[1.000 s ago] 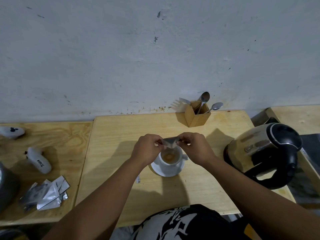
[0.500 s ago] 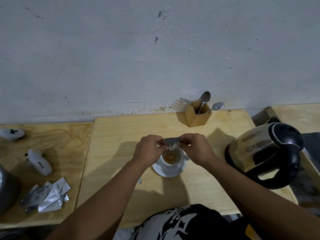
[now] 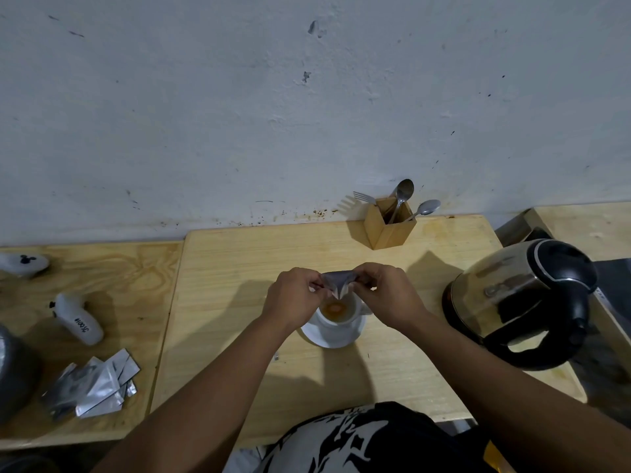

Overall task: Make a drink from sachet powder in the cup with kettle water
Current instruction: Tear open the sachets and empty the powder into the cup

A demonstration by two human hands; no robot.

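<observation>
Since a second ago the small grey foil sachet (image 3: 336, 285) has folded into a V, its corner now dipping toward the white ceramic cup (image 3: 338, 312). Both hands, left hand (image 3: 295, 302) and right hand (image 3: 389, 295), pinch its ends right above the cup; steel kettle (image 3: 519, 302) sits right of the cup.

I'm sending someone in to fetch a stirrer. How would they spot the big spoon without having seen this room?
Start at the pale wooden table against the grey wall, and find the small square wooden holder at its back edge. Three pieces of cutlery stand in it: the big metal spoon is the tallest, in the middle, between a fork and a smaller spoon.
</observation>
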